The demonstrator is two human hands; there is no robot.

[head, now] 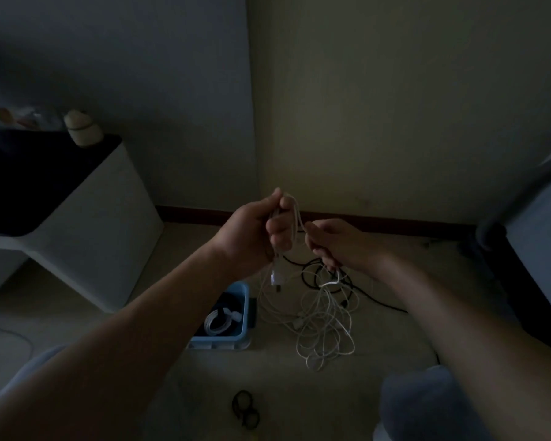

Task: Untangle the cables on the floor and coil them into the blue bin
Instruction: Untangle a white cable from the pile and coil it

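A tangled white cable [323, 319] hangs from both hands down to the floor in loose loops. My left hand [258, 227] is raised and shut on a bunch of its strands, and a white plug [275, 277] dangles just below it. Slightly lower and to the right, my right hand [337, 243] grips another strand of the same cable. A black cable [357, 289] lies on the floor behind the white loops. The blue bin [241, 313] stands on the floor below my left forearm, with a coiled white cable [218, 323] inside it.
A white cabinet [102, 237] with a dark top stands at the left. A dark skirting board runs along the wall behind. A small black coiled cable [245, 409] lies on the floor near me. Furniture edges the right side.
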